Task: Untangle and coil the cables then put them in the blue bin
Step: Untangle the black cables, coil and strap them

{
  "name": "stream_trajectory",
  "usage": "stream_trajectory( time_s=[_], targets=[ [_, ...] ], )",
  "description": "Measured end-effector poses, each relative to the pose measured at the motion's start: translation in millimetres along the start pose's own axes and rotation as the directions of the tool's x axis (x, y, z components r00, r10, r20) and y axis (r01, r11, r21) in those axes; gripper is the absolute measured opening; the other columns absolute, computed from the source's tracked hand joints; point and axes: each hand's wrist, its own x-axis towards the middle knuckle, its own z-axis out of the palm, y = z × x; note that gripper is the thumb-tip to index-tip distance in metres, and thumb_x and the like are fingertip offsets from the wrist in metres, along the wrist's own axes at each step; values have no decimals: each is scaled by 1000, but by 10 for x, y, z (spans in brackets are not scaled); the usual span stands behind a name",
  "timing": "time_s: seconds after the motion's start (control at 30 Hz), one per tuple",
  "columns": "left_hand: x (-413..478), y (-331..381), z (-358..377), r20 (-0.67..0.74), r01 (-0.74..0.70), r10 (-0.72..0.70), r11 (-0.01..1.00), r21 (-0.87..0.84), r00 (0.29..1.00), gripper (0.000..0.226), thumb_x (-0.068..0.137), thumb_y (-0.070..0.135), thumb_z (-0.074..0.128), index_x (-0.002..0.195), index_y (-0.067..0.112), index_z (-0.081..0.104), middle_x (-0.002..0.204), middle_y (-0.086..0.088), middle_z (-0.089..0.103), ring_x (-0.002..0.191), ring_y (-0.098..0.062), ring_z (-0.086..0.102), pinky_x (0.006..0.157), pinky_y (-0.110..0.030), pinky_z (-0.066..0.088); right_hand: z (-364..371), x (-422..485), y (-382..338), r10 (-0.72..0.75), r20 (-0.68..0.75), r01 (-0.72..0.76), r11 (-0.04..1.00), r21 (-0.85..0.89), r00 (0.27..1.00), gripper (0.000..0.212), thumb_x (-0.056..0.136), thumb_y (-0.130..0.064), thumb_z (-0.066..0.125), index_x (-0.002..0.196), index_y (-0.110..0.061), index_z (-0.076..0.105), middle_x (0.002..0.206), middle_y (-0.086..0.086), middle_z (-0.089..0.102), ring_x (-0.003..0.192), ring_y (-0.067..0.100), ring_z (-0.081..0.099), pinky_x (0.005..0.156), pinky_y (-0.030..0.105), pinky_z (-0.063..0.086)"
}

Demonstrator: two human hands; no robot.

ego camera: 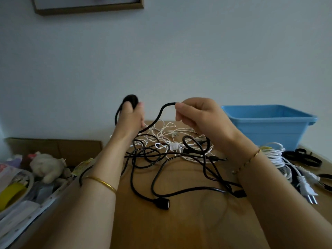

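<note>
The left hand point(130, 115) grips a small coil of the black cable point(158, 116), raised above the bench point(179, 221). The right hand point(199, 117) pinches the same cable between thumb and forefinger. Below, thin black and white cables point(170, 146) lie tangled on the bench. The blue bin point(269, 126) stands at the far right, beside a coiled white cable point(274, 155).

Both my forearms bare — no sleeves in view. Left hand point(130, 117): plain gold bangle at the wrist, farther from the blue bin point(267, 123). Right hand point(199, 117): thin gold chain bracelet, wrist nearer the bin.
</note>
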Motion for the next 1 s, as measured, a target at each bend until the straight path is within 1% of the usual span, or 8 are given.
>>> stream_trajectory(
  time_s=[0.1,0.33,0.47,0.6,0.7,0.8,0.9,1.0],
  targets=[
    [-99,122,67,314,-96,17,966,239,949,29,101,30,40,84,8,49,68,-6,53,60,-16,50,63,-30,38,-3,45,62,-47,-190,39,998,-45,981,34,96,-22,52,64,-13,59,47,-9,38,41,2,32,44,11,27],
    [-240,312,34,783,253,2,946,-203,622,70,92,57,31,111,-3,61,51,5,31,37,-5,26,45,-22,34,-205,84,278,-51,-391,0,992,-130,919,32,95,-28,54,65,-18,60,54,-7,41,43,1,34,51,19,29],
    [-213,324,-36,823,361,79,872,-331,563,44,91,41,50,97,0,65,45,10,29,33,1,23,37,-17,27,-171,81,352,-38,-340,-14,989,-148,940,32,95,-31,54,66,-17,60,55,1,39,44,3,32,48,17,30],
    [-138,322,-99,823,608,89,630,-483,562,40,91,35,44,79,5,67,39,13,29,29,0,22,33,-14,26,-168,65,448,74,-190,-94,991,-99,979,28,94,-26,56,71,-13,64,51,-1,42,39,3,33,41,14,31],
    [-37,248,-178,859,813,263,291,-504,438,32,92,27,53,89,-3,65,42,6,35,36,-3,25,37,-18,37,-138,55,558,165,-29,-167,982,-88,986,20,93,-21,58,78,-13,68,51,-4,48,42,5,38,42,15,33],
    [11,214,-176,815,841,289,58,-538,502,30,91,22,57,91,-7,62,43,-2,46,36,-6,29,38,-24,40,-65,45,606,172,63,-168,983,-70,983,16,94,-14,55,89,-8,69,54,-1,53,43,5,39,42,15,33],
    [-6,277,-201,689,702,135,-133,-700,712,31,91,22,53,83,-7,60,40,3,40,29,-9,33,34,-20,36,-8,52,629,178,83,-171,981,-93,980,14,95,-9,53,95,-8,66,54,-2,58,46,2,48,44,16,39],
    [-21,310,-201,544,517,-45,-252,-818,838,37,97,26,49,79,-5,58,41,7,36,29,-6,32,33,-17,33,18,50,673,175,109,-171,984,-44,978,13,93,-1,52,95,-8,63,61,3,65,63,16,61,68,30,54]
  ],
)
